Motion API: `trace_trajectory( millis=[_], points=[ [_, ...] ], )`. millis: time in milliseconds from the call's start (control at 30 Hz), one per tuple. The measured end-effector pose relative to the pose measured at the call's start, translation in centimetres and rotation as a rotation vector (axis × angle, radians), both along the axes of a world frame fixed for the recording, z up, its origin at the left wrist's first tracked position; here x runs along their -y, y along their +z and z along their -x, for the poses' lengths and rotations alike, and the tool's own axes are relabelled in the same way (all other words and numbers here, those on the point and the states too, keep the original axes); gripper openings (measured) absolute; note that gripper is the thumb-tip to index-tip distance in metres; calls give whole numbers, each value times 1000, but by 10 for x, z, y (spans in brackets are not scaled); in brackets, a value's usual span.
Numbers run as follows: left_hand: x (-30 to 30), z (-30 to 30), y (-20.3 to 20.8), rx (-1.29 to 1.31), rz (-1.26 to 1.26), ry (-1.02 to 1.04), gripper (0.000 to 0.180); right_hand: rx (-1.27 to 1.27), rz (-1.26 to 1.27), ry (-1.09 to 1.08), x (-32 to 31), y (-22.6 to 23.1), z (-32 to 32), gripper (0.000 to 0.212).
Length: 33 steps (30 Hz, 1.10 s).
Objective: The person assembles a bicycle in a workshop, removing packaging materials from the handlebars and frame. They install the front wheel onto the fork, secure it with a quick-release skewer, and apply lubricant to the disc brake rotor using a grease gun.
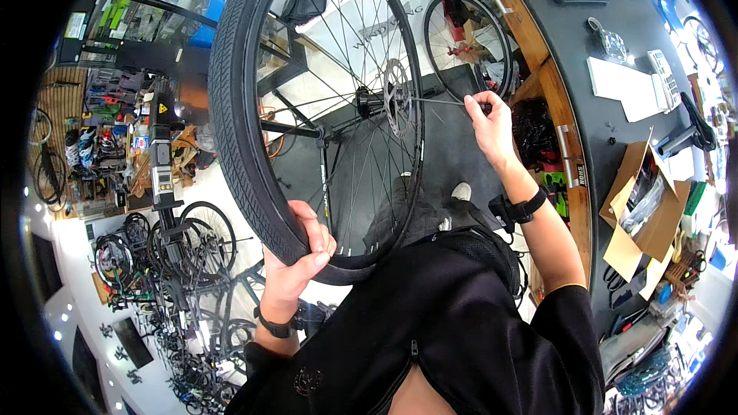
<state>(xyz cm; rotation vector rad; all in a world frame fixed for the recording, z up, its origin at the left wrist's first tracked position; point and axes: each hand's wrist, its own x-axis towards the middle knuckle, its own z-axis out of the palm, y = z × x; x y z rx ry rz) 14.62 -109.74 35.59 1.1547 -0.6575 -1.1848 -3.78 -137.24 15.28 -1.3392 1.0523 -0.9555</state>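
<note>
A bicycle wheel with a black tyre [238, 131] stands upright in front of me, tilted a little to the left. My left hand [296, 257] is closed round the lower part of its tyre and rim, thumb on the near side. The hub [367, 101] and a silver disc brake rotor [397, 97] face right. My right hand [494, 129] pinches the outer end of a thin metal quick-release skewer [440, 101], which runs in line with the hub. A small dark piece at the fingers is partly hidden. Whether the skewer's inner end sits inside the hub is unclear.
To the right runs a dark workbench [573, 46] with wooden drawers, holding an open cardboard box [646, 204] and white paper [626, 88]. Another wheel [467, 44] leans beyond my right hand. A repair stand [163, 161] and several bicycles are at left.
</note>
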Motion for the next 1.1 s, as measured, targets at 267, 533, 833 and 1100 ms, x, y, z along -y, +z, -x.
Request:
trace_trajectory(
  millis=[267, 533, 833, 1100],
  points=[
    [-6, 5, -1, 0, 16, 3, 55, 47, 11, -1, -5, -7, -6, 18],
    [-14, 11, -1, -31, 30, -28, 54, -50, 19, 60, -2, -4, -7, 20],
    [-12, 18, 2, -39, 31, -59, 53, 48, 186, 265, -14, -21, -53, 24],
    [-20, 20, 4, -61, 9, -25, 53, 156, 252, -321, 82, 3, 41, 31]
  ],
)
